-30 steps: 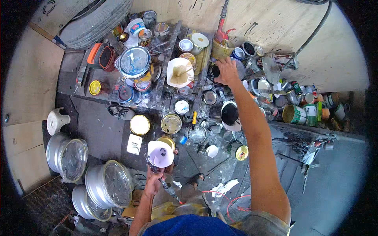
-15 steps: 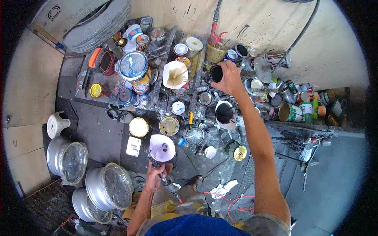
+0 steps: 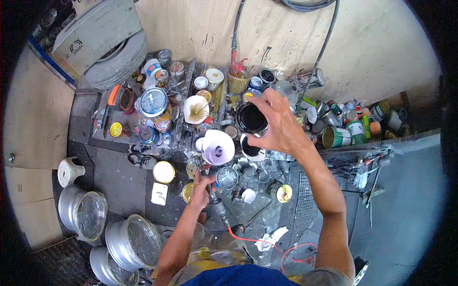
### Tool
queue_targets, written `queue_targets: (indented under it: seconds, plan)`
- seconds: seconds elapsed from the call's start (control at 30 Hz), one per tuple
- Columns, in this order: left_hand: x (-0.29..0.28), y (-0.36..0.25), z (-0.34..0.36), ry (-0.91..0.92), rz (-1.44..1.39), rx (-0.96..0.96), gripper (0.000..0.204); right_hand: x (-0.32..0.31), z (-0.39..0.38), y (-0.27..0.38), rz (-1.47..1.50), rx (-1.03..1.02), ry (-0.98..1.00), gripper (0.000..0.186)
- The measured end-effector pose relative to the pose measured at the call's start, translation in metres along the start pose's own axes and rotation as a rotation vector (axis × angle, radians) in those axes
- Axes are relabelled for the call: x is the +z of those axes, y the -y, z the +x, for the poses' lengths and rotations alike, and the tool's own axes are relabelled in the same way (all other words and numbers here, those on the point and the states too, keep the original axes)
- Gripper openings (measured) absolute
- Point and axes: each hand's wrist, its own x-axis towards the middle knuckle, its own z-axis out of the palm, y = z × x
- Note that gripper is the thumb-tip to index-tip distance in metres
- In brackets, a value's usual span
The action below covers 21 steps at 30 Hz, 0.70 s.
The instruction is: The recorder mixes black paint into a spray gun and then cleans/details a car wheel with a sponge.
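Note:
My left hand point(image 3: 202, 189) is closed round the handle of a spray gun point(image 3: 218, 209), with a red air hose point(image 3: 248, 239) running from its lower end. On top of the gun sits a wide white cup point(image 3: 224, 140), open upward, with dark marks at its bottom. My right hand point(image 3: 281, 121) grips the rim of a can of black paint point(image 3: 251, 117) between thumb and fingers, just right of the cup and apart from it. Partly hidden below that can is a white container with black paint point(image 3: 252, 150).
Paint tins, such as a large blue-lidded one point(image 3: 153, 102), crowd the bench beside a white cup of beige residue point(image 3: 196, 117). Silver wheel rims point(image 3: 136, 240) and a white stool point(image 3: 70, 171) stand at left. Many cans point(image 3: 336, 138) lie heaped at right.
My left hand has raised the spray gun and its cup forward and to the right. My right hand has lifted the black paint can toward me, close to the cup.

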Motion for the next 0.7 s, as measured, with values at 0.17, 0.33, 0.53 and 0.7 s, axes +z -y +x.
queue_targets:
  seconds: [0.17,0.33,0.53,0.7]
  plan:
    - [0.026,-0.008,0.000,-0.014,-0.040,-0.022,0.051,-0.030,-0.003,0.019,-0.004,-0.010,0.015,0.083]
    - [0.031,-0.005,0.000,-0.040,-0.003,0.012,0.068,-0.042,-0.004,0.027,-0.005,-0.030,0.030,0.083]
    - [0.036,-0.006,-0.005,-0.074,0.066,0.051,0.070,-0.042,-0.004,0.036,-0.023,-0.066,0.056,0.084]
    - [0.037,-0.007,-0.009,-0.078,0.072,0.026,0.074,-0.043,-0.001,0.043,-0.063,-0.118,0.079,0.086]
